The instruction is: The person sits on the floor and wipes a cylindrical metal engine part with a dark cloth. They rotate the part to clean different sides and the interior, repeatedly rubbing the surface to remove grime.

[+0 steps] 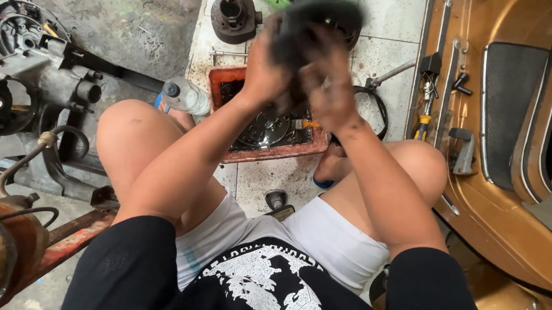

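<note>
Head view looks straight down over my lap, and I see both of my grimy hands raised together above the floor. My left hand (265, 69) and my right hand (330, 82) close around one dark round part (317, 22), which is blurred, so I can only say it is black and roughly drum-shaped. The left fingers wrap its near-left side, and the right fingers curl against its lower right side; both hands grip it, held up in the air over the red tray (220, 80).

That tray sits on the tiled floor between my knees and holds dark liquid with a toothed metal disc (265, 128) lying in it, plus a small brush with a yellow handle (304, 124) just beside the disc. A clear plastic bottle (188, 97) lies tilted just left of the tray. A dark finned cylinder (234, 17) stands on the tiles beyond the tray. To my left lies a grey engine block (34, 92); to my right stands a brown scooter body (506, 205).
</note>
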